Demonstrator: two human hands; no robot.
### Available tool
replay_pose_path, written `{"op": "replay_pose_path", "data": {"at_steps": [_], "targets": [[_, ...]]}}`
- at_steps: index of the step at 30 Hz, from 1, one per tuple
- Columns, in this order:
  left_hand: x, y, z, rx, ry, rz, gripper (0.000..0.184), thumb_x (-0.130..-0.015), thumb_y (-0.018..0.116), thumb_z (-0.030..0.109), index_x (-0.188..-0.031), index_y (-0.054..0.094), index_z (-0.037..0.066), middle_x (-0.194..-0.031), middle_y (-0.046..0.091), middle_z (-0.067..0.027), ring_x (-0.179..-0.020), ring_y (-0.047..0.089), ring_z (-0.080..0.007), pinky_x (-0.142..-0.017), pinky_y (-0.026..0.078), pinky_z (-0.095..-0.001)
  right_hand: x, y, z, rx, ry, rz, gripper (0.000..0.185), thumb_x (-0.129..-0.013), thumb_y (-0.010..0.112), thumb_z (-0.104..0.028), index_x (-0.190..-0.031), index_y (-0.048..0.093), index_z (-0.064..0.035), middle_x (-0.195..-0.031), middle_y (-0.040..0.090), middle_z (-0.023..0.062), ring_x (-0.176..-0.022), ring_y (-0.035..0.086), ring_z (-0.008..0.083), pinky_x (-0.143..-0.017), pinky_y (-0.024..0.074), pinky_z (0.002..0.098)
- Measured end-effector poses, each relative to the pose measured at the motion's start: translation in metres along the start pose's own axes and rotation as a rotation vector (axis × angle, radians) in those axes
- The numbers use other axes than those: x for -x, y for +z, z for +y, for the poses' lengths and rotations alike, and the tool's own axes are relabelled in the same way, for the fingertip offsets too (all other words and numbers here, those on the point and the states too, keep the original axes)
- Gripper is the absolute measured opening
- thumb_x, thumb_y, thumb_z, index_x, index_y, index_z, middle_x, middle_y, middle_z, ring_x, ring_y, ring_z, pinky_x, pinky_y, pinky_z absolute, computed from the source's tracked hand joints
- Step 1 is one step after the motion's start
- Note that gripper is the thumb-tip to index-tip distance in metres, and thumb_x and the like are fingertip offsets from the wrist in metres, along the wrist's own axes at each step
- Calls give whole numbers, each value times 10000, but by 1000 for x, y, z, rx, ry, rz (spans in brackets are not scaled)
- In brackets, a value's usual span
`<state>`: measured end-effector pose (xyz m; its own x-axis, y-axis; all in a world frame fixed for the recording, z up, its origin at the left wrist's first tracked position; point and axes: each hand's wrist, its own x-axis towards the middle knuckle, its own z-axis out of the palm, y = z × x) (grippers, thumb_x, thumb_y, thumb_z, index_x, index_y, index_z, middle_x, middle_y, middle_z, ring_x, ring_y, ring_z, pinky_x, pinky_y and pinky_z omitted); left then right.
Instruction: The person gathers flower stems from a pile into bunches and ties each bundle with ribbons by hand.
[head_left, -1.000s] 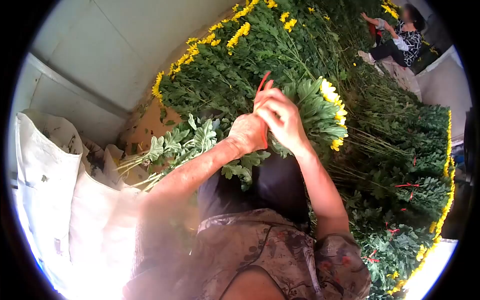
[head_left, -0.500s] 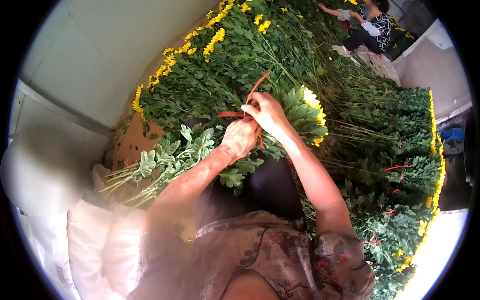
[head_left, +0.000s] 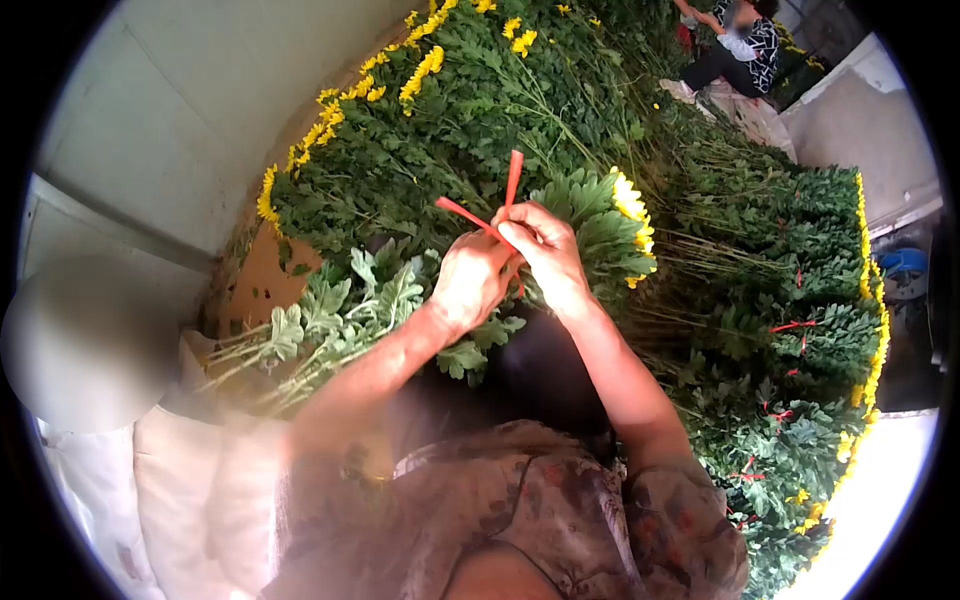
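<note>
A bunch of yellow chrysanthemums (head_left: pixel 580 208) lies across my lap, blooms to the right and cut stems to the lower left. Red ribbon (head_left: pixel 514 178) goes around its middle, its two ends crossing above the bunch. My left hand (head_left: pixel 472 278) is closed on the ribbon where it crosses, resting against the leaves. Just to the right, my right hand (head_left: pixel 545 250) pinches the ribbon at the same spot, thumb and fingers together. The hands touch, and the exact crossing is partly hidden by the fingers.
Loose chrysanthemum stems (head_left: pixel 470 110) are heaped in front, against a pale wall (head_left: pixel 200 90). Bunches with red ties (head_left: pixel 800 325) are stacked on the right, blooms outward. Another person (head_left: pixel 740 50) sits at the far right. A blurred round pale shape (head_left: pixel 90 340) is at left.
The ribbon's ends have shifted: one now stands more upright, the other slants across the fingers. My right hand has moved slightly down and right, closer to my left.
</note>
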<state>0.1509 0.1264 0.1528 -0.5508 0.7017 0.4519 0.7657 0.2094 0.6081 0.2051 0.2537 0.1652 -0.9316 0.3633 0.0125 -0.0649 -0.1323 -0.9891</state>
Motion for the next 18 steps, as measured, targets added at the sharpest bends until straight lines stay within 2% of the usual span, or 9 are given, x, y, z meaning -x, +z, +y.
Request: {"op": "replay_pose_path", "data": {"at_steps": [2,5,6,8,9,11,13,15,18], "targets": [[-2,-10,6,10,230,242,136,-753,703,48,-878,663,14,-858,669,-149,-868,650,-343,-746,530,-382,-6,-6,3,-38,-33,-24,41,-886,615,-13,-904,651,-6,-943,582,-13,-854,583,75,-741,489,220],[13,-10,2,405,-262,238,114,-803,714,68,-887,682,-3,-910,688,-134,-903,662,-271,-812,515,-324,-8,-18,3,-153,29,-115,59,-879,624,-10,-916,663,-34,-983,601,-11,-964,564,99,-882,440,249],[9,-19,7,370,-399,198,140,-850,690,104,-920,684,-18,-930,693,-128,-888,661,-236,-812,507,-304,-9,-19,5,-46,-29,-143,56,-871,631,-10,-900,671,-36,-987,610,-4,-1038,542,118,-923,426,274],[2,-12,-6,472,-461,261,150,-886,649,108,-956,685,-19,-930,693,-113,-850,636,-175,-793,486,-282,-9,-19,0,73,-56,-191,54,-848,652,-5,-857,689,-43,-1019,617,12,-1227,448,164,-1029,367,339],[-2,-9,-12,602,-481,260,162,-900,635,122,-963,685,-19,-925,693,-100,-843,622,-152,-783,478,-275,-10,-22,1,68,-51,-191,54,-848,652,-5,-857,689,-43,-1019,617,12,-1227,448,164,-1029,367,339],[-9,-15,-27,695,-579,-42,267,-928,604,246,-963,684,-6,-865,682,-50,-827,574,-117,-797,446,-252,-14,-27,3,-63,-25,-304,58,-843,655,3,-847,689,-44,-1091,594,28,-1255,433,183,-1050,354,354],[-21,-19,-36,907,-617,-221,259,-924,606,253,-945,681,6,-822,668,-30,-795,557,-107,-788,429,-248,-13,-26,5,-86,-45,-278,54,-843,656,7,-870,671,-37,-1113,554,39,-1206,470,176,-1024,387,346],[-24,-22,-44,1087,-655,-233,250,-917,622,255,-890,666,11,-792,645,-34,-725,520,-107,-721,406,-248,-11,-22,2,-115,-94,-233,87,-843,658,17,-918,635,-23,-1159,475,61,-1109,545,164,-972,453,331],[-21,-30,-56,1277,-680,-183,208,-883,666,197,-906,670,-10,-817,657,-59,-752,552,-132,-756,439,-282,-12,-21,3,502,-404,-254,228,-714,770,-48,-837,578,-34,-1311,464,125,-1220,472,300,-1019,400,403]]}}
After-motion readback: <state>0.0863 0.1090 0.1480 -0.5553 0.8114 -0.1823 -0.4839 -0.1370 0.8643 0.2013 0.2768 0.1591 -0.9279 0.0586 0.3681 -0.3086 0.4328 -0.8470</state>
